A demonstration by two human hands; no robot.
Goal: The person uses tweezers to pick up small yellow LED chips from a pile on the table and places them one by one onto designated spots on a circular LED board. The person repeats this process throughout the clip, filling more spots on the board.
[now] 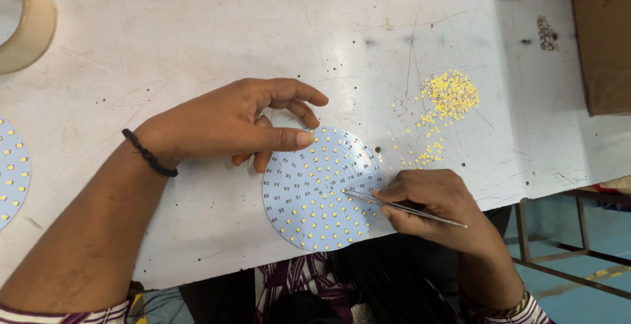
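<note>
A round pale-blue circuit disc (309, 196) dotted with small yellow chips lies on the white table near its front edge. My left hand (230, 123) rests on the table at the disc's upper left, thumb tip touching the disc's rim, fingers curled. My right hand (430, 199) pinches thin metal tweezers (401, 207) whose tips touch the disc near its centre. A loose pile of tiny yellow chips (447, 97) lies on the table to the upper right of the disc.
A second round disc (12, 173) shows partly at the left edge. A roll of tape (26, 25) sits at the top left. A brown cardboard box (605, 41) stands at the top right. The scratched white table (164, 28) ends just below the disc.
</note>
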